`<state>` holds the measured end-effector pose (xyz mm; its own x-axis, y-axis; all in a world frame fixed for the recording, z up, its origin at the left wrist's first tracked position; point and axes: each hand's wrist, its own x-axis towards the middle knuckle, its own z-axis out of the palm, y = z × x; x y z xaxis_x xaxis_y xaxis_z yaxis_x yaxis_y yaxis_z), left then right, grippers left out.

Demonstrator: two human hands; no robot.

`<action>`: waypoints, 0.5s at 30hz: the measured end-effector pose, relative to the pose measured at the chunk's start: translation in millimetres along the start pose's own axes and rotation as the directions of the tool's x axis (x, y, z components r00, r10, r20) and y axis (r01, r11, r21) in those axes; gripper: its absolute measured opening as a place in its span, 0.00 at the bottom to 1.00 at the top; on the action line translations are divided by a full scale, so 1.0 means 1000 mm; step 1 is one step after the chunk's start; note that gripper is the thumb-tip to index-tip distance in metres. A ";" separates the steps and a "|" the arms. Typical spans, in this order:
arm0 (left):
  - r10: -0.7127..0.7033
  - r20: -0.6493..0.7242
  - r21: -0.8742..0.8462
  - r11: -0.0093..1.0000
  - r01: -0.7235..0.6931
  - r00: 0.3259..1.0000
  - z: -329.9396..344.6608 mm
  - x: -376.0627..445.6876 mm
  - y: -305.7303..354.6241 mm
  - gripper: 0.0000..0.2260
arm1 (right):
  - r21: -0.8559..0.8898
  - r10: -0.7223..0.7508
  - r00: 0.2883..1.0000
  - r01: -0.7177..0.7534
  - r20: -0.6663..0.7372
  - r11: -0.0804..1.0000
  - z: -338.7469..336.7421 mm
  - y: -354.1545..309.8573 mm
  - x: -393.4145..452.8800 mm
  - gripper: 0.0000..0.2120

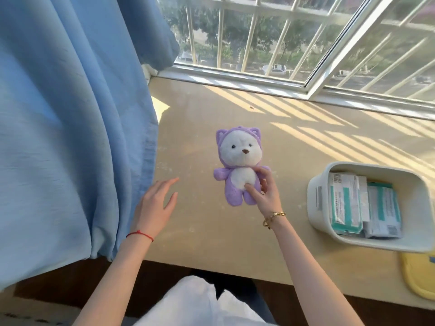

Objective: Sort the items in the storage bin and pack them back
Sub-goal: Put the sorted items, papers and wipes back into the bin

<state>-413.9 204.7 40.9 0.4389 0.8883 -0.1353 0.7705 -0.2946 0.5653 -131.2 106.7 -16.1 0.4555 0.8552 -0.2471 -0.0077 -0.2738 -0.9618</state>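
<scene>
Pinching the plush toy (240, 167) at its belly and side, the right hand (264, 191) has thumb and fingers curled onto the purple body, while the left hand (155, 205) is held with fingers spread and relaxed, gripping nothing, hovering low over the tabletop (211, 231) just beside the blue curtain (70, 125); the toy is seen face-up between the two hands, its long axis running away from the person, head toward the window (282, 43) and feet toward the body; whether it rests on the surface or is lifted slightly cannot be told; the storage bin (324, 191) stands on the tabletop well to the right of the toy, beyond the right wrist, already holding flat packets (353, 203) stacked on edge; the right hand is judged the nearer to both toy and bin, so a sideways carry to the right would be called for, with the toy probably turned to fit alongside the packets; a yellow item (419, 276) is partly seen at the bin's near side.
</scene>
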 end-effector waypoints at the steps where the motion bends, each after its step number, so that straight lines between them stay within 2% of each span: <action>1: 0.020 -0.002 -0.001 1.000 -0.020 1.000 -0.004 -0.005 0.006 0.16 | 0.016 -0.014 1.000 0.014 -0.013 1.000 -0.005 -0.009 -0.016 0.21; 9: 0.144 0.064 0.058 0.987 -0.147 0.988 -0.014 -0.050 0.039 0.15 | 0.090 -0.108 0.981 0.124 -0.161 0.988 -0.046 -0.039 -0.131 0.22; 15: 0.238 0.084 0.080 0.966 -0.245 0.968 -0.006 -0.065 0.058 0.14 | 0.118 -0.109 0.959 0.144 -0.261 0.983 -0.081 -0.036 -0.179 0.23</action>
<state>-400.2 132.3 86.9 0.6471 0.7597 -0.0646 0.6740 -0.5303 0.5142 -140.6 -72.1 72.2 0.6705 0.7350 -0.1011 -0.0470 -0.0940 -0.9945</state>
